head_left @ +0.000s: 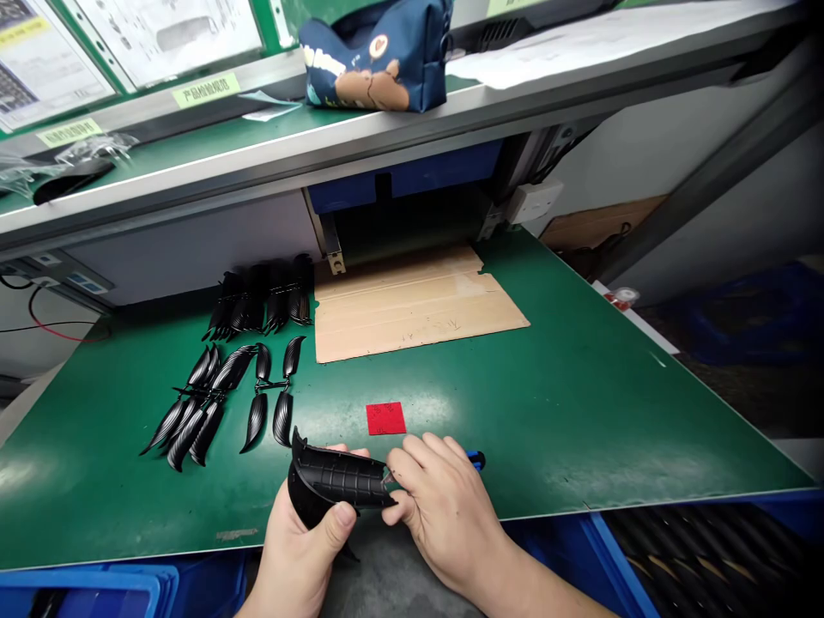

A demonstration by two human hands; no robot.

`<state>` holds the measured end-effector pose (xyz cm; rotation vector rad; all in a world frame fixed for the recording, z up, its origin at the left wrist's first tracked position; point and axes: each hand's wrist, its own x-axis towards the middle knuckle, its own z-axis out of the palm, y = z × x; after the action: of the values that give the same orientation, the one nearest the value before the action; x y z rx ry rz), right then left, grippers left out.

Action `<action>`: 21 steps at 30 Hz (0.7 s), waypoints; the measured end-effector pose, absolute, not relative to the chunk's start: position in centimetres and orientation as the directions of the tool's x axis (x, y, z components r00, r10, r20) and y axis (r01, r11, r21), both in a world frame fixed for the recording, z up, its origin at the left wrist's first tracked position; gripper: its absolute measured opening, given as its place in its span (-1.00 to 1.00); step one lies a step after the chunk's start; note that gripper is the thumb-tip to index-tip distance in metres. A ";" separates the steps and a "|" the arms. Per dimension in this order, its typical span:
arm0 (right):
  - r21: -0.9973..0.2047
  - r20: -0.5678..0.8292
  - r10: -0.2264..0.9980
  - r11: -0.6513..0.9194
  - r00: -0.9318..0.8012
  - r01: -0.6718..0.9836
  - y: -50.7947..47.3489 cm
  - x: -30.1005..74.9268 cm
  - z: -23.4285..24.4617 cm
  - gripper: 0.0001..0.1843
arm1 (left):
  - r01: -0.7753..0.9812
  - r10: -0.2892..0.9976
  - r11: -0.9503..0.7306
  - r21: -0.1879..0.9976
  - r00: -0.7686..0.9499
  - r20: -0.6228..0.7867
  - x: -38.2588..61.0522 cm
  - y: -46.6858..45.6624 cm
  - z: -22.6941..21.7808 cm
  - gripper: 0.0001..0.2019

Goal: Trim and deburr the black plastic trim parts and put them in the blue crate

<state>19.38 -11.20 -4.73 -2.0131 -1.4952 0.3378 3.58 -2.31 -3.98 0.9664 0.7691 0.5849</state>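
My left hand (302,549) grips a curved black ribbed plastic part (335,482) at the near edge of the green bench mat (579,403), thumb pressed on its lower edge. My right hand (444,506) is closed around a small tool with a blue handle (476,460); its metal tip touches the right end of the part. A small red square (385,418) lies on the mat just beyond my hands.
Several black leaf-shaped moulded parts (219,395) lie on the mat to the left, more stacked (263,300) behind them. A flattened cardboard sheet (412,305) lies at the back. A blue pouch (377,56) sits on the upper shelf. Blue bins (83,592) stand below the bench.
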 end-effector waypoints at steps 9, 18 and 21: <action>-0.860 -0.003 0.988 -0.080 0.153 0.503 -11.0 20.6 -4.6 -0.41 | -0.126 0.732 0.483 0.867 0.601 -0.321 4.2 -2.4 -4.0 -0.53; -0.958 0.033 0.965 -0.044 0.260 0.283 -10.4 19.8 -3.5 -0.38 | -0.197 0.726 0.598 0.777 0.542 -0.422 4.7 -2.5 -3.2 -0.48; -0.996 -0.087 0.993 -0.085 -0.083 0.028 -10.3 20.8 -3.1 -0.32 | -0.221 0.727 0.607 0.763 0.540 -0.423 4.4 -2.3 -3.2 -0.49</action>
<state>20.79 -10.25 -3.07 -1.2504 -1.2477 1.3236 4.39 -2.32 -3.22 0.7119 0.8119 0.6235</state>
